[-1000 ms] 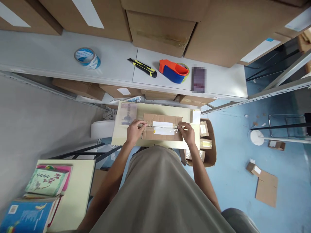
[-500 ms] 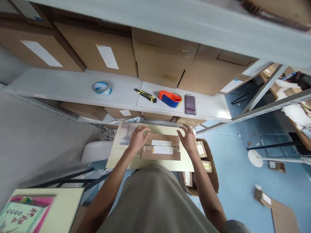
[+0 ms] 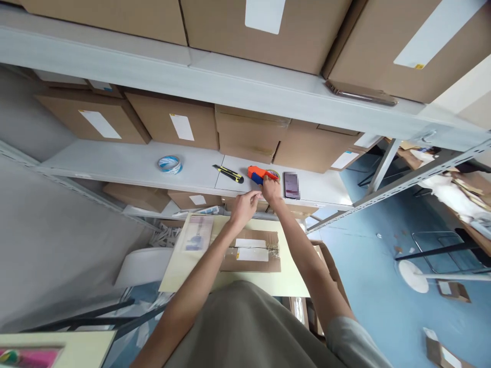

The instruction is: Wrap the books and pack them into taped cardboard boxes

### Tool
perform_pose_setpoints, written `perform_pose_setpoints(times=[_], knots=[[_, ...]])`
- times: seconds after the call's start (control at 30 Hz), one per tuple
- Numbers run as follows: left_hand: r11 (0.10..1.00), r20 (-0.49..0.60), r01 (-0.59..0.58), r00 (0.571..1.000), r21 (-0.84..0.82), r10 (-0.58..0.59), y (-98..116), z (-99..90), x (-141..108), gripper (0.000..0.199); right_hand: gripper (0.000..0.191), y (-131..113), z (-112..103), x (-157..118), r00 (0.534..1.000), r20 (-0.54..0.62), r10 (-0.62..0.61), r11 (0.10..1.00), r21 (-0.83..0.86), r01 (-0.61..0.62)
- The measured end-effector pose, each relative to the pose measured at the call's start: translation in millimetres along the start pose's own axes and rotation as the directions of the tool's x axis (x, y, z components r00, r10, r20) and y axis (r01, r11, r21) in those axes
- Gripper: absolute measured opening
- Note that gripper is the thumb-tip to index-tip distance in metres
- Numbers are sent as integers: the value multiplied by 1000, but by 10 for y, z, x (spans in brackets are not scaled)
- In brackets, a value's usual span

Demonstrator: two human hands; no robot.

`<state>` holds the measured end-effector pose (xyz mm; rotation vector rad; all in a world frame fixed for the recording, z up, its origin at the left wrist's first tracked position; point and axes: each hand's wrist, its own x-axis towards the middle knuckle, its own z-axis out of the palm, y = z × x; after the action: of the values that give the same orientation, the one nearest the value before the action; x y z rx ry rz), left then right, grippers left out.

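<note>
My right hand [image 3: 271,189] is closed on the orange-and-blue tape dispenser [image 3: 256,173], which rests on the grey shelf [image 3: 199,162]. Just left of it, at the shelf's front edge, my left hand [image 3: 245,208] has its thumb and fingers pinched together; whatever may be between them is too small to make out. Below both hands, a flat cardboard box [image 3: 251,261] with white labels and clear tape lies on the pale yellow table [image 3: 180,273]. To the left of the dispenser is a black-and-yellow utility knife [image 3: 229,174], and to its right a phone [image 3: 291,185].
A blue-and-white tape roll [image 3: 170,164] sits further left on the shelf. Large cartons [image 3: 245,134] line its back, with more on the shelf above. A printed sheet [image 3: 198,232] lies on the table. Right of the table stands an open carton [image 3: 330,266] holding small boxes.
Both hands have moved from above the cardboard box forward to the shelf. My right hand has taken hold of the tape dispenser, and my left fingers have closed together. The view has tilted upward.
</note>
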<state>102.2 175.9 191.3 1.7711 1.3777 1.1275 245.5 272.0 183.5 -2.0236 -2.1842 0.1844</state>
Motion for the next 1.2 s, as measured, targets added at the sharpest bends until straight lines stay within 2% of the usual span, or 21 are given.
perform_pose_setpoints(times=[0.1,0.17,0.2,0.27,0.33,0.37,0.43,0.5,0.63,0.83,0.9,1.0,1.1,1.2], knots=[[995,-64,61,996,-84,-67,-119,11,-221,14,36,69,46,-327,987,-79,138,975,186,-121],[981,-91,87,990,-173,-104,-230,20,-435,11,38,111,105,-671,974,-86,208,900,408,-156],[971,-94,95,989,-220,-118,-283,25,-564,12,40,122,142,-870,974,-67,218,826,543,-148],[951,-85,112,986,-290,-142,-362,32,-854,15,48,109,222,-1283,983,-1,185,600,792,-112],[934,-49,147,984,-327,-172,-392,25,-1158,17,55,46,295,-1667,990,75,122,347,931,-113],[925,-30,170,981,-341,-192,-391,15,-1301,18,58,0,325,-1832,989,112,98,250,959,-133],[911,-2,209,975,-357,-224,-372,-15,-1551,19,61,-108,371,-2095,982,178,65,135,973,-186],[917,-19,215,972,-334,-235,-354,-53,-1741,19,63,-217,405,-2274,973,226,48,93,969,-229],[958,-73,160,981,-236,-182,-360,-133,-1961,13,64,-381,473,-2474,970,237,60,130,961,-243],[989,53,103,994,-109,-98,-358,-371,-1995,11,58,-371,595,-2629,982,187,24,325,928,-185],[989,17,103,995,-103,-102,-324,-500,-1950,19,56,-307,613,-2669,985,166,-34,403,905,-139],[993,-94,84,991,-78,-91,-248,-706,-1874,41,54,-199,601,-2717,984,122,-129,526,850,-37],[999,-147,10,989,43,-3,-157,-879,-1818,49,54,-110,574,-2747,975,91,-203,624,779,57],[979,-117,-129,982,155,148,-81,-983,-1781,47,53,-52,563,-2767,969,67,-239,710,693,127]])
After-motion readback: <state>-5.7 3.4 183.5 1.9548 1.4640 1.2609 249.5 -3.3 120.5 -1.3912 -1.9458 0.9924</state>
